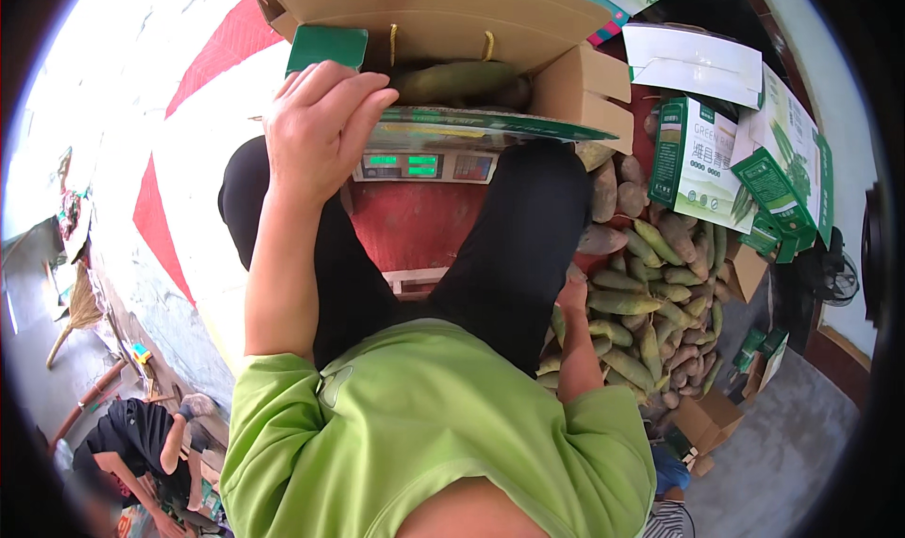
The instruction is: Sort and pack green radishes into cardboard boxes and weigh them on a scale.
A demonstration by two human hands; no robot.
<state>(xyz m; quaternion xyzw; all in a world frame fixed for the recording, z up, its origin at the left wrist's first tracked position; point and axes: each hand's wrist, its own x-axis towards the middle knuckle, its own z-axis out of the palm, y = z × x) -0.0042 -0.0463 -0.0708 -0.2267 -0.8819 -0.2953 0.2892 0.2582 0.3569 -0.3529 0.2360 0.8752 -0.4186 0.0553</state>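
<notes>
An open cardboard box (443,8) with a green printed front stands ahead of me, its lid raised and two yellow cords inside. At least one long green radish (452,82) lies in it. My left hand (320,128) is closed over the box's front left corner, beside a green flap (327,48). Just below the box's front, a scale (426,167) shows lit green displays. On the right, my right hand (571,295) reaches down past my thigh to a heap of green radishes (650,335); its fingers are mostly hidden.
White and green cartons (702,156) lie at the far right, near a small black fan (834,272). A brown open carton (707,420) sits behind the heap. Another person (141,448) works at the lower left, near a broom (75,312). Red sheeting (415,227) covers floor between my legs.
</notes>
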